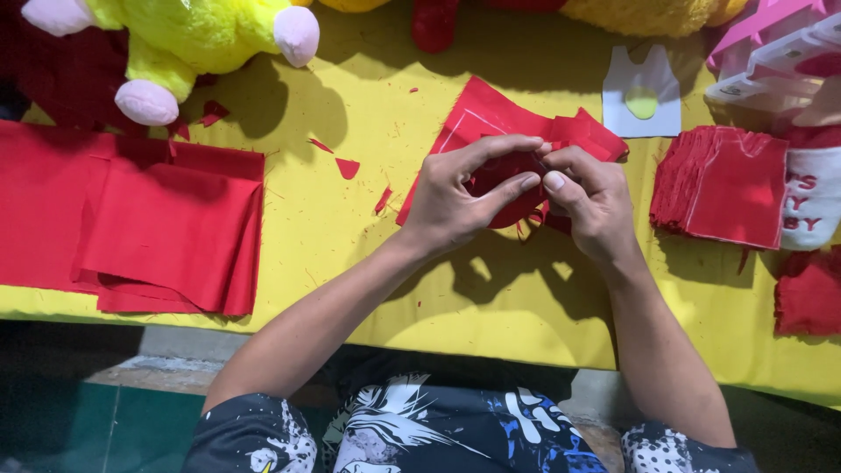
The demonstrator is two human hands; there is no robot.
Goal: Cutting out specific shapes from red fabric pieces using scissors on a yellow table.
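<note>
Both my hands meet over the middle of a yellow table (350,254). My left hand (464,197) and my right hand (591,201) pinch a small red fabric piece (508,171) between thumbs and fingers, held just above the table. Part of the piece is hidden by my fingers. Under and behind my hands lies a larger red cloth sheet (491,114) with a pale chalk line on it.
A stack of folded red cloth (166,228) lies at the left. A pile of cut red pieces (723,184) sits at the right, beside a white paper template (642,92). Yellow plush toys (193,35) line the far edge. Red scraps (347,166) dot the table.
</note>
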